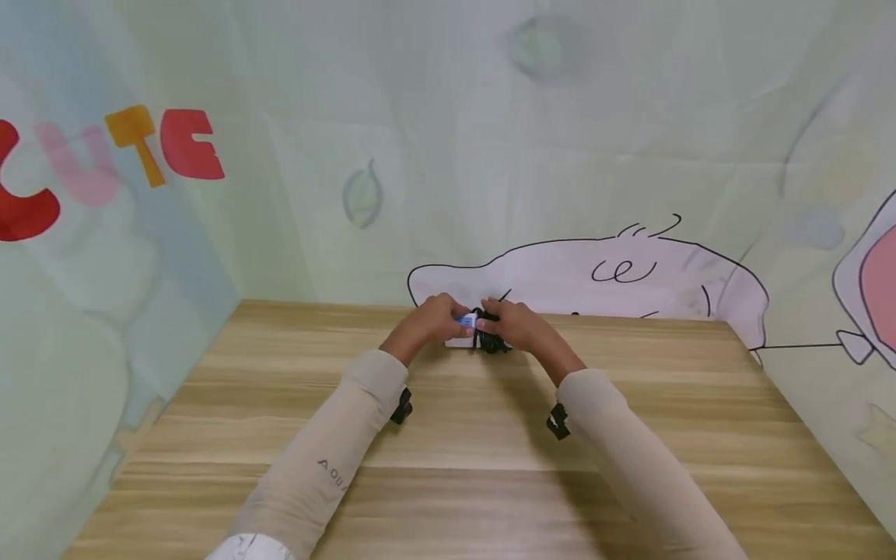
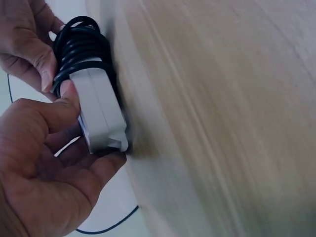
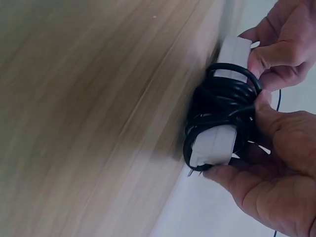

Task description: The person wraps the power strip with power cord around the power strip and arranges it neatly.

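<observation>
At the table's far edge, both hands hold a white power strip (image 2: 97, 103) with a black cord (image 3: 224, 101) wound in several loops round its middle. My left hand (image 1: 435, 319) grips the left end, thumb on its side and fingertips at its end corner. My right hand (image 1: 519, 324) grips the other end, its thumb against the wound cord and a finger at the end face. Metal prongs (image 3: 194, 173) poke out by that finger in the right wrist view. A blue patch (image 1: 465, 320) shows on the strip beside the left thumb.
The wood-grain table (image 1: 448, 482) spreads between me and the strip. Behind its far edge hangs a pale printed backdrop (image 1: 448, 155) with cartoon drawings, and more of it stands along the left and right sides. Black wrist mounts (image 1: 558, 421) sit under both sleeves.
</observation>
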A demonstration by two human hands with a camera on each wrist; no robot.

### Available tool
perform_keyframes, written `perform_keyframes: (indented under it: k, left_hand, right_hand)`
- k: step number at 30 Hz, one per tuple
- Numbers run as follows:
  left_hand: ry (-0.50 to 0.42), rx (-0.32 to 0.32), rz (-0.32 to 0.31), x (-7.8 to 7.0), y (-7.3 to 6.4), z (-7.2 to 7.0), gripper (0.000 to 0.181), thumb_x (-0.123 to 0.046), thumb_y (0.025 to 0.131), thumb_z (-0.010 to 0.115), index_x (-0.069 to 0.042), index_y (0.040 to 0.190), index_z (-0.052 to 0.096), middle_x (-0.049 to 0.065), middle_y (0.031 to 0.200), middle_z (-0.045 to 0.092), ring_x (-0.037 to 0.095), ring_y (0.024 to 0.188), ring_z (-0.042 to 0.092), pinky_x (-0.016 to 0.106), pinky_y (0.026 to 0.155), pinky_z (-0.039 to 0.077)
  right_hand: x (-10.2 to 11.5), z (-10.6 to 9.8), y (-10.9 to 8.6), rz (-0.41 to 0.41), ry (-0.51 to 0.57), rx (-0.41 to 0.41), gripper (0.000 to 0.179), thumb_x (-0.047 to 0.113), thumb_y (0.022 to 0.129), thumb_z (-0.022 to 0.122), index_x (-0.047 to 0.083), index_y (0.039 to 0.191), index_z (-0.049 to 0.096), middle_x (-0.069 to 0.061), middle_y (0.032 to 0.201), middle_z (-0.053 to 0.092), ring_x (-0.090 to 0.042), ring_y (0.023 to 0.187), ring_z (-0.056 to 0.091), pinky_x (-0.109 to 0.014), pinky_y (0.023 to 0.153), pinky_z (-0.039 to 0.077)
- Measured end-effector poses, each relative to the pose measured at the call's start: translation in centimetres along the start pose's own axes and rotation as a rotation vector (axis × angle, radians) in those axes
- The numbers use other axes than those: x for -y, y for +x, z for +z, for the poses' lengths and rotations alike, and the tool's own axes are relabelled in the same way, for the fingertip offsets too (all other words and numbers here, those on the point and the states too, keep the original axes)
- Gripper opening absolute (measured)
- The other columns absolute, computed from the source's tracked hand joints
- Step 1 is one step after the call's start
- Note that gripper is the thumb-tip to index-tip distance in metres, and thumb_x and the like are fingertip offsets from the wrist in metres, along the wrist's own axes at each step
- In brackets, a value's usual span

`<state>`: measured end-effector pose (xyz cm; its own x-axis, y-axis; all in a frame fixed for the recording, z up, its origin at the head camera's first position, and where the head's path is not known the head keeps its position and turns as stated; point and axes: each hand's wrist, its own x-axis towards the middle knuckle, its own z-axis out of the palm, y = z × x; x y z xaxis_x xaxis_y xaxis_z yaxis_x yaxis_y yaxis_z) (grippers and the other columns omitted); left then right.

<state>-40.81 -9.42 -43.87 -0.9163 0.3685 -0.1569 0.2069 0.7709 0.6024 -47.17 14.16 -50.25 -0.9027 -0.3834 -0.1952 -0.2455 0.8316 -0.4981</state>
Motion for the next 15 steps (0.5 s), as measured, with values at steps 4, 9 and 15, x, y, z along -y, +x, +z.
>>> perform_keyframes:
  k: [4, 9, 15]
  left_hand:
    - [-0.004, -0.005, 0.001, -0.9, -1.3, 0.1, 0.055, -0.03, 0.106, 0.078, -0.007, 0.155, 0.068, 0.016, 0.158, 0.069, 0.032, 0.141, 0.066, 0.049, 0.123, 0.051]
    - [0.0, 0.008, 0.043, -0.4, -1.4, 1.3, 0.055, -0.029, 0.108, 0.076, -0.006, 0.157, 0.066, 0.015, 0.159, 0.068, 0.034, 0.15, 0.063, 0.05, 0.126, 0.05]
    - [-0.006, 0.008, 0.146, -0.3, -1.3, 2.1, 0.057, -0.026, 0.111, 0.067, 0.0, 0.161, 0.058, 0.021, 0.16, 0.066, 0.036, 0.145, 0.063, 0.053, 0.127, 0.047]
  right_hand:
    - [0.3, 0.9, -0.5, -0.027, -0.052, -0.039, 0.084, 0.066, 0.11, 0.058, 0.021, 0.177, 0.036, -0.009, 0.187, 0.03, -0.041, 0.173, 0.028, -0.06, 0.139, 0.027]
    - [1.0, 1.5, -2.7, -0.057, -0.05, -0.059, 0.082, 0.06, 0.114, 0.056, 0.014, 0.178, 0.034, -0.014, 0.187, 0.029, -0.042, 0.173, 0.029, -0.059, 0.14, 0.026]
    - [-1.7, 2.2, -2.0, -0.103, -0.009, -0.123, 0.102, 0.08, 0.106, 0.049, 0.012, 0.179, 0.029, -0.015, 0.186, 0.031, -0.037, 0.172, 0.034, -0.058, 0.138, 0.031]
